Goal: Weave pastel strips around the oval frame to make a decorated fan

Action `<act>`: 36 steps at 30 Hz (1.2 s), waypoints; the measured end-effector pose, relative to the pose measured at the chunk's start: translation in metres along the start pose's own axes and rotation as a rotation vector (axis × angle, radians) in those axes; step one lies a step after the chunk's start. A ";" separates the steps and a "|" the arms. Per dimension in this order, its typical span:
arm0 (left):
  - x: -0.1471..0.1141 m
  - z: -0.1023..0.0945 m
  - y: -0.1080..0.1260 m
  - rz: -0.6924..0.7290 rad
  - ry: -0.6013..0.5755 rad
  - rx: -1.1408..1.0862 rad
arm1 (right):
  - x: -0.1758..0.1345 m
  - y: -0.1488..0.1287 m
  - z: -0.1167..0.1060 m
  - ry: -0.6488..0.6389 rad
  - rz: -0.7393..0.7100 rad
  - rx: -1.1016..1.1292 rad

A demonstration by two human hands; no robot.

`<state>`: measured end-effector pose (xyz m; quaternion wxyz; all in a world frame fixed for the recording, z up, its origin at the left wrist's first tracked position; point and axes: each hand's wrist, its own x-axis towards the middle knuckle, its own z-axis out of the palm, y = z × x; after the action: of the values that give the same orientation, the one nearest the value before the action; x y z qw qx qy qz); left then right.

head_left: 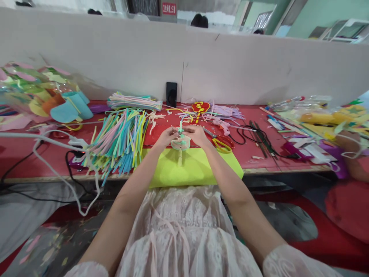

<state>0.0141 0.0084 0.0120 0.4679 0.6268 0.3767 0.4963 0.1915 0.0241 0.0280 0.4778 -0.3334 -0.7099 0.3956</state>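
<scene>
Pipe-cleaner craft piece [180, 144]: small, rounded body in pale pink and mint green, lighter strands crossing its face. Mint-green length rises from the top; pale, cream-coloured stem points down toward the wearer. Finer detail partly hidden by fingers. Location: between the 2 hands, over the far edge of a lime-yellow cloth pad [170, 174] at the front of the desk [256, 111].

Left hand [168, 135] and right hand [197, 134]: both grasping the piece near its top, fingertips pinched in from either side and almost meeting. Forearms reach forward and converge, wrists above the pad.

Desk surface red, front edge worn. Left of the hands: a large loose heap of multicoloured pipe cleaners [118, 140], with a paler bundle [134, 102] behind. Beyond the hands: a black phone [171, 94] leaning upright against the white partition [129, 57], and a red piece with yellow trim [201, 109]. Right: a pink glue gun [221, 125] and yellow-and-red-handled scissors [223, 145]. Far right: another person's arm [350, 154]. Above the partition: pale-green walls and a red sign [169, 8].
</scene>
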 end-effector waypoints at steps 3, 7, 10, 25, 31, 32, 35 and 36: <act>-0.001 0.003 0.004 -0.051 0.023 -0.127 | 0.001 -0.006 0.002 0.017 -0.021 -0.030; 0.001 -0.005 0.007 -0.013 -0.073 0.002 | 0.000 -0.017 -0.006 -0.074 0.011 -0.028; 0.003 -0.016 0.016 0.056 -0.189 0.223 | 0.002 -0.028 -0.015 -0.219 0.045 -0.077; -0.008 0.001 0.101 0.143 -0.206 1.408 | 0.023 -0.058 -0.020 -0.414 -0.086 -0.375; -0.015 0.012 0.110 0.088 -0.096 1.518 | 0.028 -0.070 -0.017 -0.359 -0.270 -0.540; -0.016 0.013 0.111 0.066 -0.073 1.524 | 0.028 -0.071 -0.017 -0.345 -0.294 -0.555; -0.020 0.018 0.112 0.039 0.014 1.537 | 0.028 -0.073 -0.013 -0.298 -0.341 -0.581; -0.022 0.020 0.113 0.038 0.051 1.532 | 0.028 -0.073 -0.012 -0.279 -0.354 -0.583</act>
<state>0.0299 -0.0479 0.1132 -0.1145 0.7708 0.6154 0.1190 0.1865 0.0169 0.1068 0.3222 -0.2704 -0.8979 0.1295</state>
